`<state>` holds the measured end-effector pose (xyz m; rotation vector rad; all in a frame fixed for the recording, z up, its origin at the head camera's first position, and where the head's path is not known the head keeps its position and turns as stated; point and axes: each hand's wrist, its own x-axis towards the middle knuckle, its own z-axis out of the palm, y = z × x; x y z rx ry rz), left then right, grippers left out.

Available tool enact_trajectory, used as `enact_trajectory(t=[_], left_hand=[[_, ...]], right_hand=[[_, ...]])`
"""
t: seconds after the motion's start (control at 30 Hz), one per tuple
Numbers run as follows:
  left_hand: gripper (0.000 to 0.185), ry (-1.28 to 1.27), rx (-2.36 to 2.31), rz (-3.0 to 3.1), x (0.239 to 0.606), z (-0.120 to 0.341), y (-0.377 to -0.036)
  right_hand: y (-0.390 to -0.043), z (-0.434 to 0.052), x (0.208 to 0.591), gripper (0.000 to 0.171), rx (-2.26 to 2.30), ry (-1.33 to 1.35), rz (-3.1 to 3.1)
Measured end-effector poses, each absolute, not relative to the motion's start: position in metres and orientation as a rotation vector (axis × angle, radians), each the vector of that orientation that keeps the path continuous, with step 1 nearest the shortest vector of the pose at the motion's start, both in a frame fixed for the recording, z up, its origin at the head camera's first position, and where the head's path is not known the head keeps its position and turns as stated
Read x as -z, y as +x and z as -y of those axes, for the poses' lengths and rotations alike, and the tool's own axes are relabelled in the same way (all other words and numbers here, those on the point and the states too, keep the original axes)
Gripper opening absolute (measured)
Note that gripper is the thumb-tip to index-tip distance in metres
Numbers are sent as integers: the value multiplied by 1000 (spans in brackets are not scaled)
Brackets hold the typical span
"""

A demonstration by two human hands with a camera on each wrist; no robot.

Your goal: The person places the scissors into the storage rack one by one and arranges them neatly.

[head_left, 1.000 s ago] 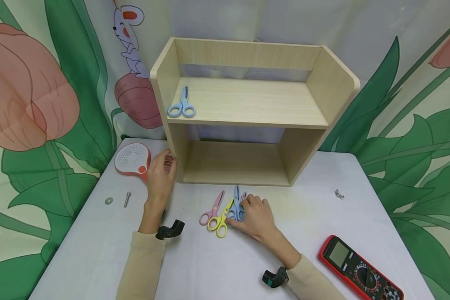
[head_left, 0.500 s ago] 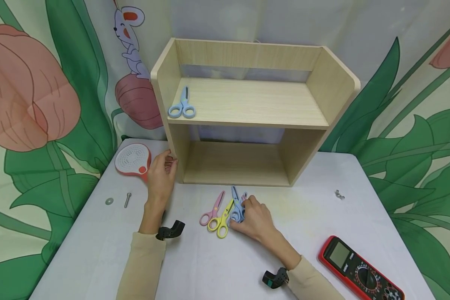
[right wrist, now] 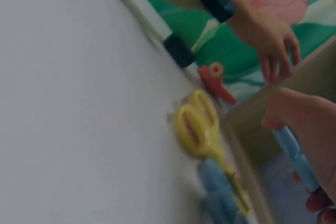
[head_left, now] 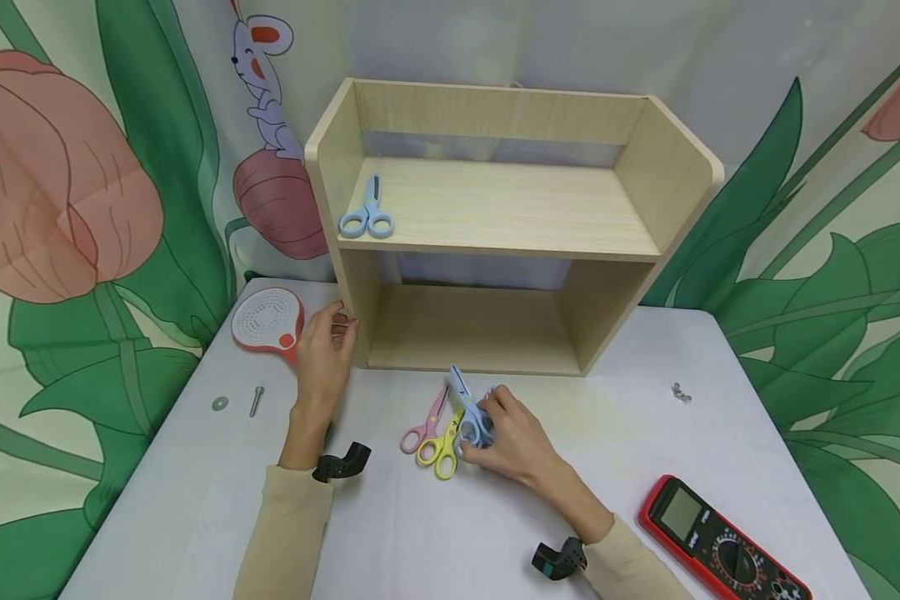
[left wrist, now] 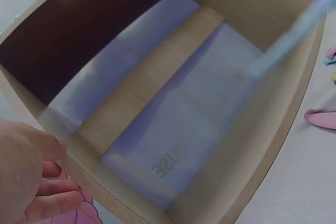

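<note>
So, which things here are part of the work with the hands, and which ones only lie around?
In use:
right hand gripping blue scissors
pink scissors and yellow scissors beside it
left hand at the wooden shelf
light blue scissors on its upper board

Lying about:
multimeter
red strainer
bolt, washer
wing nut

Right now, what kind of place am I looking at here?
Probably a staged tabletop workspace rather than a lived-in room: a white table stands against a printed tulip-and-mouse cloth backdrop, and on it are a light wooden two-tier shelf, small coloured plastic scissors and a red-cased multimeter.
</note>
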<state>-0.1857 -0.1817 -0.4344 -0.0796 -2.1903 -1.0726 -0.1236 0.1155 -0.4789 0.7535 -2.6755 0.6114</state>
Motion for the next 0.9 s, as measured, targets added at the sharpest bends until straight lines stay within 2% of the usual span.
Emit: enact_trajectory(t=[0.27, 0.43, 0.73, 0.9], left_hand=[[33, -93, 1064, 2177, 433, 182, -186], [33, -87, 1055, 2180, 434, 183, -187], [33, -109, 1066, 2162, 435, 184, -187], [32, -101, 1091, 2164, 436, 182, -186]], right_hand=[[-131, -105, 427, 57, -689, 1042, 2238], [-141, -96, 385, 58, -731, 1103, 2039], [-180, -74, 309, 55, -685, 945, 1970], [-208, -59, 285, 54, -663, 824, 2130]])
